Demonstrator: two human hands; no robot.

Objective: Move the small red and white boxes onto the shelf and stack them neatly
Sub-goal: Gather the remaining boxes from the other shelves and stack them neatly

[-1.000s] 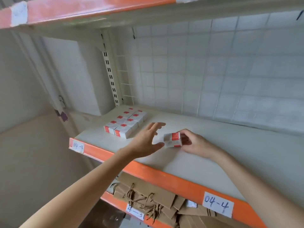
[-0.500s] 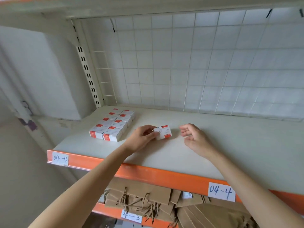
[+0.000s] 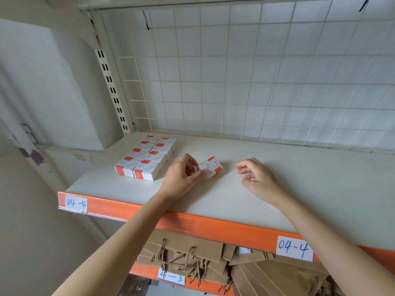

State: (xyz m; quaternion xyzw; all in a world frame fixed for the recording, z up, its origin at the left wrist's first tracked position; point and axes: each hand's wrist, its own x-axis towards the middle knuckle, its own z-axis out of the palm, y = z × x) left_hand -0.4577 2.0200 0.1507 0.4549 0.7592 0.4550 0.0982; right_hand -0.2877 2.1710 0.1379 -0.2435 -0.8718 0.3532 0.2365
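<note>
Nearest, below the shelf edge, brown paper bags with twisted cord handles lie piled on the lower shelf, whose orange rail carries a handwritten label reading "4—3". Above them runs the orange front rail of the shelf, with two white labels marked "04-4", one at the left end and one toward the right.

Both bare forearms reach up and across this rail from the near edge. The left arm comes in from the lower left and angles toward the middle of the shelf. The left hand has its fingers curled and its grip pinches the near left end of a small red and white box, thumb on one side and fingers on the other. That box is tilted, roughly in the middle of the shelf's left half; whether it touches the board cannot be told. The right arm comes in from the lower right. The right hand is just right of the box and apart from it, fingers loosely curled, grip relaxed and holding nothing.

Farther left, a block of the same boxes stands on the shelf in two tight rows running from near to far, red ends facing the front. The held box lies just to the right of this block, not touching it.

Beyond, a white wire grid forms the back of the shelf, and a slotted upright post rises at the far left corner.
</note>
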